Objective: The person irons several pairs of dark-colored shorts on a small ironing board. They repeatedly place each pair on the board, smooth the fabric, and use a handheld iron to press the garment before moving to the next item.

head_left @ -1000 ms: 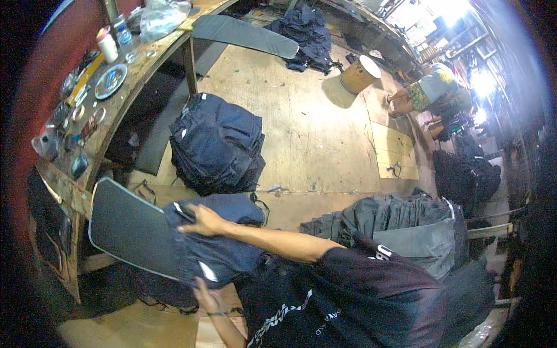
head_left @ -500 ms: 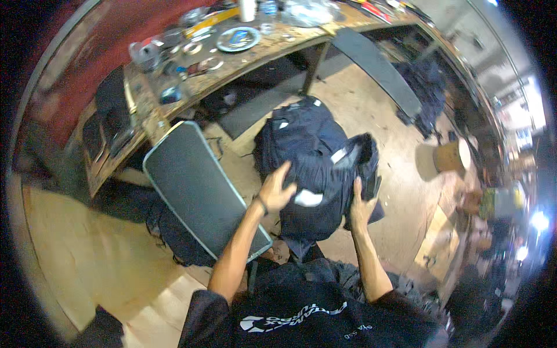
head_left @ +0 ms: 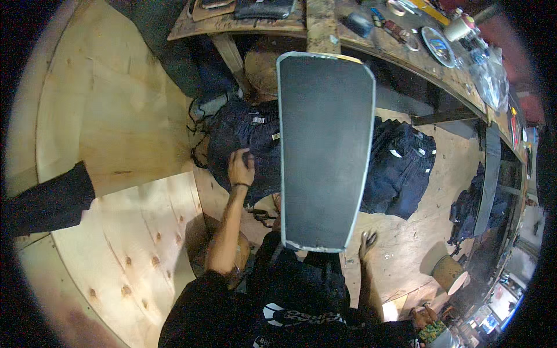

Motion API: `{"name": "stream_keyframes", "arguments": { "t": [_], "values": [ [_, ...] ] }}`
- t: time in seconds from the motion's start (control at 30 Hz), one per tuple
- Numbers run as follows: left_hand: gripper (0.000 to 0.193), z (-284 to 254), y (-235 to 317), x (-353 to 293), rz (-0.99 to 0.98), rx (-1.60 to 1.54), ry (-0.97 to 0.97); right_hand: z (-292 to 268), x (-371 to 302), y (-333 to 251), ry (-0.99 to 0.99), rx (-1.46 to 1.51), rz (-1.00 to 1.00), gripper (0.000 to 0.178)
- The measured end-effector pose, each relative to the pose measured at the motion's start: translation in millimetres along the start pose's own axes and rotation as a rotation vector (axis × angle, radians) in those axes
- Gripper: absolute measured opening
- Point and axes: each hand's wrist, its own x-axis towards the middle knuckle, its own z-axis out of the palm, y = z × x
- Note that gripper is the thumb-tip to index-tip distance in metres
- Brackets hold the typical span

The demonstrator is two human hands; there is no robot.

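Observation:
My left hand (head_left: 240, 168) is on a pile of dark garments (head_left: 258, 129) with small white labels, its fingers curled on the cloth. Part of that pile disappears behind a long dark board with a pale edge (head_left: 326, 151), which stands in front of me on my midline. To the right of the board, folded dark garments (head_left: 400, 168) with white labels lie stacked on the wooden floor. Lower right, just past the board's near end, my right hand (head_left: 367, 240) is closed around a small dark thing, too small to make out.
A cluttered wooden workbench (head_left: 400, 55) runs across the far side, carrying a plate (head_left: 438, 46), a thread cone (head_left: 459, 28) and a plastic bag (head_left: 490, 78). At right are a narrow dark board (head_left: 488, 180), more dark cloth (head_left: 467, 203) and a round stool (head_left: 449, 275). A dark cloth (head_left: 49, 197) lies far left.
My view has swung left. Both hands have come away from the garment pile now right of the board; the left has reached the other pile, the right has drawn back toward me.

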Motion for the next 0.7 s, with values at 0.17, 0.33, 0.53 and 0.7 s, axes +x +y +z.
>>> {"name": "stream_keyframes", "arguments": {
  "t": [0.17,0.33,0.53,0.7],
  "values": [
    [0.053,50.7,-38.0,129.4,0.609,0.831,0.139,3.1,-68.8,22.0,-0.263,-0.151,-0.262,0.080],
    [0.040,43.1,-13.1,113.0,0.513,0.801,-0.536,-6.6,-107.4,-45.2,-0.319,-0.371,-0.434,0.058],
    [0.033,16.6,-27.7,-155.3,0.790,0.444,-0.988,-31.4,-201.8,-177.9,-0.542,-0.310,-0.195,0.042],
    [0.036,-24.5,35.1,-240.1,1.370,0.157,-1.057,-38.3,-227.3,-272.2,-0.604,-0.918,-0.701,0.073]
  ]
}}
